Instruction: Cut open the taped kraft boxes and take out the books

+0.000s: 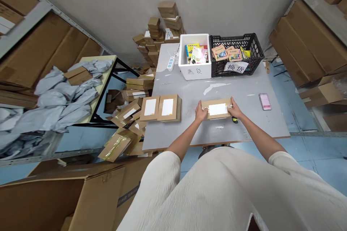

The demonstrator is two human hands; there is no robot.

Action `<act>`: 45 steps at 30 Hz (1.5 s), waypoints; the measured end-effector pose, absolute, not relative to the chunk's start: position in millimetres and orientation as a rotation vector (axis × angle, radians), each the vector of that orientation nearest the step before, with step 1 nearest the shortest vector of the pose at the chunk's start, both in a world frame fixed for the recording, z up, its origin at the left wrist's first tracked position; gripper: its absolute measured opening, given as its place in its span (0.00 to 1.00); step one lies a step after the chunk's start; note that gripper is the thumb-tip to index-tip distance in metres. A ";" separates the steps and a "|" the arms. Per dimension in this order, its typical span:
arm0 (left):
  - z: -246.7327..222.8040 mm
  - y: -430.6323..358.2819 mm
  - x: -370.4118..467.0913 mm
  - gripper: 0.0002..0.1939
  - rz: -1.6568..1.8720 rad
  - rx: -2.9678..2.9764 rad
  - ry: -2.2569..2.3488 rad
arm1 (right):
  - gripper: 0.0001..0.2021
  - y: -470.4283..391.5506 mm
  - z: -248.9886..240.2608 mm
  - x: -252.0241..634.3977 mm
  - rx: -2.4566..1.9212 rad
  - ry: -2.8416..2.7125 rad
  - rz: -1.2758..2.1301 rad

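Grips flat cardboard box [218, 109] between left hand [201, 112] and right hand [235, 109], facing books [198, 55] in smooth white bin [206, 71] beside latticed crate [218, 72]

Oblong brown cardboard box [214, 101], white label [218, 109] (facing up), crosswise over grey table [260, 130], both ends gripped

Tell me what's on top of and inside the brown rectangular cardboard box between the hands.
A white rectangular label lies on top of the brown rectangular cardboard box. Its contents cannot be seen; the cardboard covers them.
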State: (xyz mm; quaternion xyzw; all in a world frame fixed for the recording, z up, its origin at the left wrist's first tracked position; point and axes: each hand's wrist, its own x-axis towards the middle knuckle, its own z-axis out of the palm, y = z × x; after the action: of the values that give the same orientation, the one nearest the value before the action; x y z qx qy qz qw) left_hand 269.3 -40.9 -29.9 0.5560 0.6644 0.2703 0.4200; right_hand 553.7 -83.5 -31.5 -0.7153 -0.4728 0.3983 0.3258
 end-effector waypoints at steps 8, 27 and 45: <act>-5.3 -35.5 273.5 0.29 0.742 1.407 1.684 | 0.48 -83.9 -8.1 546.1 -1.840 -1.211 1.041; -29.8 -57.9 256.9 0.23 0.565 1.300 1.827 | 0.24 -104.2 -38.6 542.4 -2.106 -1.111 0.941; -7.2 -24.7 266.4 0.36 0.732 1.345 1.569 | 0.46 -87.0 -16.8 538.7 -1.827 -0.864 1.154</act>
State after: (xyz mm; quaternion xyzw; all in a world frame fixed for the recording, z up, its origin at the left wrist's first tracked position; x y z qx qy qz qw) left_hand 266.4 -24.7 -7.2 0.5457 0.6364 0.2971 0.4570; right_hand 538.7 -87.0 -16.8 -0.7209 -0.3408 0.4554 0.3960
